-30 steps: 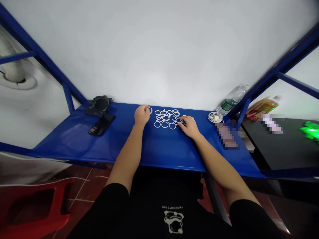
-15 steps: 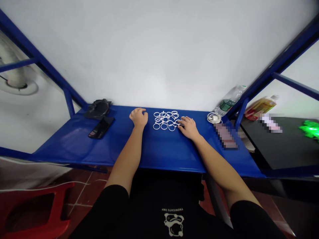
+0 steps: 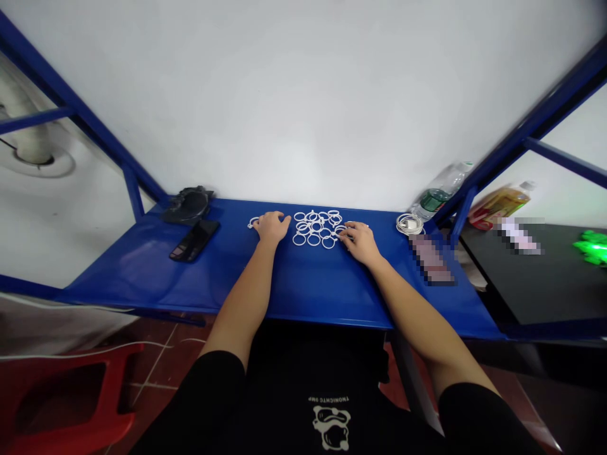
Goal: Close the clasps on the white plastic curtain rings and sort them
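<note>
Several white rings with small tabs [image 3: 313, 239] lie in a loose cluster on the blue table [image 3: 322, 284], some overlapping. To the left of this cluster is my left hand [image 3: 273, 226], palm down, its thumb spread away from the bent fingers. One separate white ring [image 3: 253, 222] shows at its left side, partly covered by the fingers. At the cluster's right edge rests my right hand [image 3: 360, 243], fingers apart, with the fingertips touching or covering part of the outermost ring [image 3: 340, 231].
On the left are a black phone [image 3: 194, 241] and a dark round object [image 3: 190, 205]. To the right lie a coiled white cable [image 3: 410, 224], a clear bottle [image 3: 439, 196] and a blurred-out flat object [image 3: 432, 260]. Blue frame bars [image 3: 133, 189] rise at both sides.
My left hand has shifted a little right, towards the cluster, uncovering a ring at its left. My right hand has stayed in about the same place, its fingers slightly more bent.
</note>
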`<move>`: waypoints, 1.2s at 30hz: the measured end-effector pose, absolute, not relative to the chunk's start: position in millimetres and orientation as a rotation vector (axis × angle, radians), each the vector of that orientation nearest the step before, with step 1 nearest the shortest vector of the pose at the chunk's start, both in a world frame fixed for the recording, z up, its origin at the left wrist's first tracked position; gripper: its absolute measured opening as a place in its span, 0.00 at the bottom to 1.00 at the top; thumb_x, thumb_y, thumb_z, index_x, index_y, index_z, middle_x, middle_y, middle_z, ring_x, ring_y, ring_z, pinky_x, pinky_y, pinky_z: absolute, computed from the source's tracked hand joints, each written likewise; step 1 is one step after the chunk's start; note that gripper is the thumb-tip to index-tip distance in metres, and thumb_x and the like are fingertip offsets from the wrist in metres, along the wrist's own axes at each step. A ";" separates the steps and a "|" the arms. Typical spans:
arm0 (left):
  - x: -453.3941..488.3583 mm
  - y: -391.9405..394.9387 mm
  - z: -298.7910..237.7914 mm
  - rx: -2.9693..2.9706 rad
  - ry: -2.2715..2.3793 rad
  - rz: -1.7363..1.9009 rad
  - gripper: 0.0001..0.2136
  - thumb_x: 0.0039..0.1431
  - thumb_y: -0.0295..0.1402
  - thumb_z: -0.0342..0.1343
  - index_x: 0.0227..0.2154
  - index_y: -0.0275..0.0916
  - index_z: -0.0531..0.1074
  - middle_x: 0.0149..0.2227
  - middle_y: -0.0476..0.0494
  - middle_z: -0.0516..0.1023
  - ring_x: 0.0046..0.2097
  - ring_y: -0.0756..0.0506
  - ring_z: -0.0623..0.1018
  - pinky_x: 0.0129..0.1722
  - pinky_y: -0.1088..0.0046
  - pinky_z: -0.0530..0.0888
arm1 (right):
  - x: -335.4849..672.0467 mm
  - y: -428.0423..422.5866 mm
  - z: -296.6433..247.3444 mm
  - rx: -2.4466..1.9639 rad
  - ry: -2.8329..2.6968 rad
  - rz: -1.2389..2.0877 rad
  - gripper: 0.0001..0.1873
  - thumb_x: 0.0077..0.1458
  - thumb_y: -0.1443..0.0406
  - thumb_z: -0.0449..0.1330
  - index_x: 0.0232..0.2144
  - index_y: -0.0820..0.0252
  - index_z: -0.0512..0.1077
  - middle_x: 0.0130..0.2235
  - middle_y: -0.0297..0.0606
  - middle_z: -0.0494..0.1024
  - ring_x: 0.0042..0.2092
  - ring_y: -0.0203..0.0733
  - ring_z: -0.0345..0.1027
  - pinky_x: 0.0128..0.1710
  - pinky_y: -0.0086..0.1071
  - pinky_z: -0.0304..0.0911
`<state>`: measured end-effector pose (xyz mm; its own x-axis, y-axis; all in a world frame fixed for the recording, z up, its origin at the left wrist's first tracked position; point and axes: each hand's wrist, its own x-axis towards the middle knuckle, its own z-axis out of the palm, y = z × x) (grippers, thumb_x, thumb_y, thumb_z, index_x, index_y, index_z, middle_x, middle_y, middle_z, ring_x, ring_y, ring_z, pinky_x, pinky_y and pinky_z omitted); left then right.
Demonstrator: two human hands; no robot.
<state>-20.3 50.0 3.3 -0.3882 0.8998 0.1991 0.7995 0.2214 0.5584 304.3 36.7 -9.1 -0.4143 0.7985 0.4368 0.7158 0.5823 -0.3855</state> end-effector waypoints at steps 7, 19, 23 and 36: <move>30.5 27.9 16.7 2.034 1.530 1.263 0.13 0.73 0.35 0.57 0.54 0.42 0.82 0.51 0.38 0.85 0.49 0.42 0.83 0.55 0.62 0.77 | 299.5 25.3 4.5 -0.985 -2.125 0.277 0.14 0.72 0.56 0.59 0.46 0.50 0.83 0.58 0.46 0.79 0.61 0.56 0.71 0.64 0.55 0.65; 65.1 15.6 6.5 2.425 1.093 1.407 0.09 0.70 0.30 0.61 0.48 0.44 0.84 0.45 0.43 0.86 0.47 0.45 0.84 0.49 0.65 0.81 | 294.1 20.4 7.3 -0.858 -2.020 0.441 0.20 0.76 0.49 0.50 0.43 0.53 0.74 0.52 0.46 0.80 0.54 0.52 0.74 0.57 0.48 0.70; 65.8 12.0 10.2 2.390 1.043 1.408 0.07 0.68 0.31 0.62 0.44 0.42 0.85 0.45 0.42 0.86 0.45 0.46 0.84 0.47 0.68 0.81 | 295.5 18.6 3.4 -0.967 -2.031 0.599 0.23 0.76 0.47 0.48 0.43 0.53 0.74 0.35 0.39 0.80 0.35 0.46 0.75 0.41 0.41 0.70; 69.1 5.8 14.9 2.363 1.083 1.228 0.09 0.66 0.31 0.61 0.43 0.42 0.86 0.34 0.47 0.86 0.34 0.48 0.82 0.40 0.70 0.76 | 292.2 14.4 7.9 -0.984 -2.044 0.627 0.20 0.74 0.49 0.52 0.42 0.54 0.76 0.38 0.40 0.84 0.38 0.45 0.77 0.42 0.38 0.68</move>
<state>69.1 5.8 14.9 0.3628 0.7211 0.5903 0.4957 -0.6857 0.5330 292.2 14.4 7.9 -0.4074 0.8081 0.4255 0.4305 0.5808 -0.6909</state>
